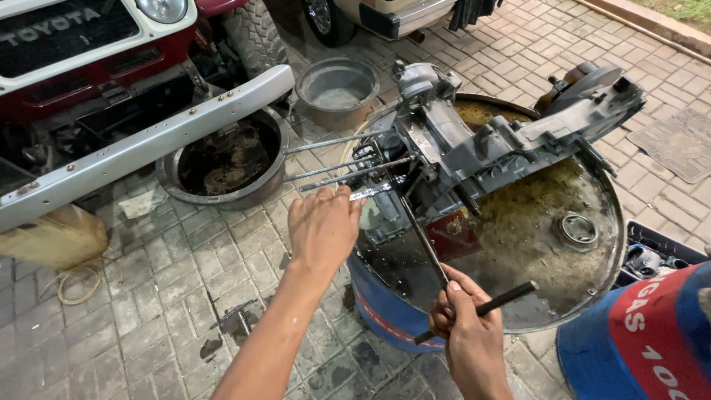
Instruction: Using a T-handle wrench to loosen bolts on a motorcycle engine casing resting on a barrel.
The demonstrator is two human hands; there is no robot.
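A grey motorcycle engine case [489, 141] lies on top of a blue oil drum [533, 244] whose lid is greasy. Three long metal studs [333, 159] stick out of the engine toward the left. My left hand [322, 230] rests against the engine's near end, just below the studs, fingers closed on a small shiny part there. My right hand [463, 326] grips a black T-handle wrench [437, 252]; its long shaft runs up into the engine and its crossbar sticks out to the right.
A red and white vehicle with a silver bumper [148, 144] stands at the left. Two round metal basins [222, 159] [337, 89] sit on the paved ground. A second drum [644, 333] is at the lower right, a tray of parts [655, 255] beside it.
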